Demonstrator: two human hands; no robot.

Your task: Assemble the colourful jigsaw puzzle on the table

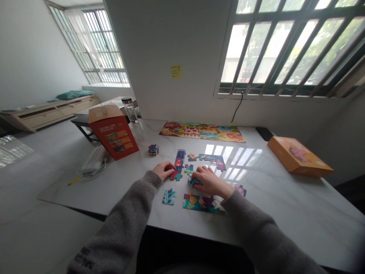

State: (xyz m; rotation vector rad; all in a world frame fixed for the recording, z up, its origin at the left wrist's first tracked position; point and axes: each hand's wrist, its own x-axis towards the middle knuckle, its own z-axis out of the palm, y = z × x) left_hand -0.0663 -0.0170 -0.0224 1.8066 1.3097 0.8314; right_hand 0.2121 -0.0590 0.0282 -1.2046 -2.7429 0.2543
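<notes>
Near the middle of the white table, my left hand (164,170) has its fingertips closed on the left edge of a red and teal puzzle piece (177,176), at the near end of a short joined strip (179,163). To its right, my right hand (210,181) grips a teal puzzle piece (192,182) close to the table; the fingers partly cover it. A small green and purple piece (188,169) lies between the hands. Closer to me are a loose teal piece (169,196) and a joined bottom strip (196,203), its right end hidden by my right sleeve.
Beyond the hands lie an orange-patterned piece (192,156), a joined corner section (215,158) and a finished-looking farm puzzle (201,131). A piece stack (153,149), red box (116,135), bottle (130,110) and power strip (92,160) stand left. Right are an orange box (299,156) and dark phone (264,133).
</notes>
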